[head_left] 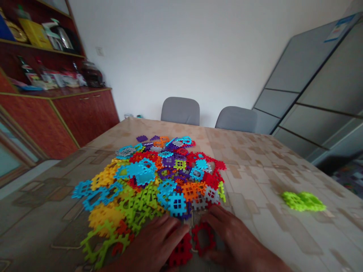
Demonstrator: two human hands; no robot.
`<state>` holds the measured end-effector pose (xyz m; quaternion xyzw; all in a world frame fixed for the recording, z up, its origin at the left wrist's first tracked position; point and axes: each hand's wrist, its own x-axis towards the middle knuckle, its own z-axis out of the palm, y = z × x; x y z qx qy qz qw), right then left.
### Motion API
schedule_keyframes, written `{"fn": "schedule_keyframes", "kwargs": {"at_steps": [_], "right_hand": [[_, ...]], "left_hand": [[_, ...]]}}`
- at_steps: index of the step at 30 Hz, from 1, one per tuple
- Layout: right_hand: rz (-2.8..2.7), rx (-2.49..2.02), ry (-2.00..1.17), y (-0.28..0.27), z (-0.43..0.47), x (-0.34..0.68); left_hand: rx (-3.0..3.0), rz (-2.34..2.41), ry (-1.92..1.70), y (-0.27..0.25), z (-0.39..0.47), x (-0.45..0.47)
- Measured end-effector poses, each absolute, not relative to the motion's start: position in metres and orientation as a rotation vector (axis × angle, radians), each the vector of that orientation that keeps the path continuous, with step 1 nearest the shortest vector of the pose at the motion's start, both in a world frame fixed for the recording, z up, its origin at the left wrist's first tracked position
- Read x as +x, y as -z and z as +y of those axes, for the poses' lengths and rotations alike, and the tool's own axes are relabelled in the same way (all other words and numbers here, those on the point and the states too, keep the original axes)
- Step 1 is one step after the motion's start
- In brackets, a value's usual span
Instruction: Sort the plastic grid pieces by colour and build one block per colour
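One red windowed square (185,252) partly under the left hand (161,241) on the tabletop (246,189); just beside, one red open frame (196,240) against the right hand (233,232). Cannot tell whether clenched or released, either grip. Directly beyond, a multicoloured heap of toothed pieces (144,176); well to the right, lime-green pieces (296,201).

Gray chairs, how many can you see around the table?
2: the left chair is beyond the far edge of the table, the right chair beside it, a gap between. Others may be hidden.
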<state>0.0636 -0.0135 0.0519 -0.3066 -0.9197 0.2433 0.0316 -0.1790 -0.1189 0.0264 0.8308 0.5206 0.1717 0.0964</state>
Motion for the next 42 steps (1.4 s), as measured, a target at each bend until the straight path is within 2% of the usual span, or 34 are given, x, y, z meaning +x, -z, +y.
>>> {"fn": "schedule_keyframes", "kwargs": {"at_steps": [7,18,28,36,40,42], "right_hand": [[-2.597,-0.817,-0.59,-0.063,0.041,0.06],[-2.687,-0.933,-0.305,-0.061,0.142,-0.015],[-2.85,-0.949,-0.283,-0.06,0.177,-0.051],[-2.656,-0.825,-0.471,-0.074,0.156,-0.008],[-2.708,-0.627,-0.79,-0.083,0.107,0.036],[-2.737,-0.451,-1.098,-0.084,0.079,0.052]], "left_hand": [[2.534,1.539,-0.503,-0.025,-0.116,-0.18],[2.719,1.44,-0.674,-0.004,-0.115,-0.193],[2.799,1.45,-0.692,0.001,-0.111,-0.19],[2.782,1.451,-0.589,-0.016,-0.116,-0.188],[2.748,1.478,-0.517,-0.019,-0.12,-0.187],[2.732,1.502,-0.494,-0.021,-0.121,-0.185]]}}
